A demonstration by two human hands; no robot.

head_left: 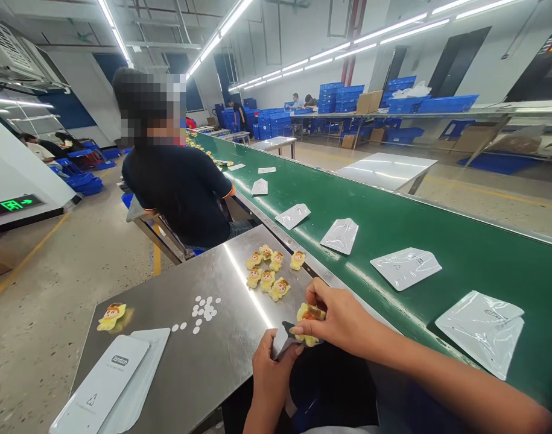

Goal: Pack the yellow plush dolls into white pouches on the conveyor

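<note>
Near the table's front edge, my left hand (274,367) is closed around a pale grey pouch (282,339), whose dark opening faces right. My right hand (336,313) pinches a yellow doll-faced figure (308,314) right at that opening; how far in it reaches is partly hidden by my fingers. Beyond my hands, a cluster of similar yellow figures (267,279) lies on the metal table (167,301). One more figure (111,316) rests by the left edge. Small white discs (206,308) are scattered mid-table. A stack of flat printed pouches (108,386) sits at the front left.
A green conveyor belt (393,223) runs along the right, carrying several spaced pouches (406,268). A co-worker in a dark shirt (176,187) sits beyond the table. White side tables (388,169) and blue crates (276,123) stand behind the belt.
</note>
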